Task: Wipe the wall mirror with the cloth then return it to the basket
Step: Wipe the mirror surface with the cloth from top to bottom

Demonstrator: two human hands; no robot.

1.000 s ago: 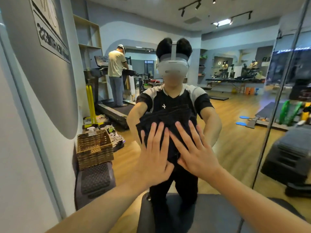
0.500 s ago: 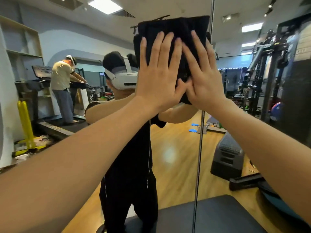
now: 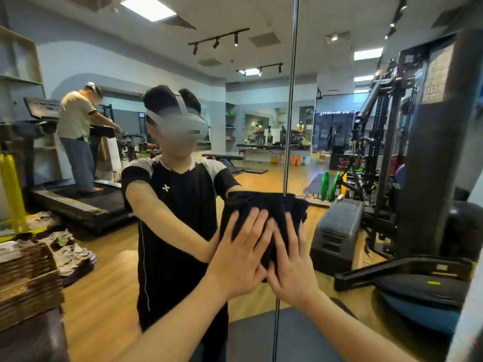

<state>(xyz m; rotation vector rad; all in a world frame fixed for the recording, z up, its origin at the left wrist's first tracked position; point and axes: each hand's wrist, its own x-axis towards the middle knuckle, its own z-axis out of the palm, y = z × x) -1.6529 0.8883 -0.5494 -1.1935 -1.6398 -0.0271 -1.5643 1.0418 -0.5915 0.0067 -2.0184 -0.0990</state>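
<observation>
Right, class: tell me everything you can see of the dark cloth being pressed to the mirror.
The cloth is black and looks like thick, soft towelling, bunched or folded into a rough pad with a rumpled top edge. It lies flat against the wall mirror, straddling the vertical seam between two mirror panels, about chest height on the reflected person. The left hand and right hand press it side by side with fingers spread and straight, covering its lower half. Its bottom edge is hidden behind them.
</observation>
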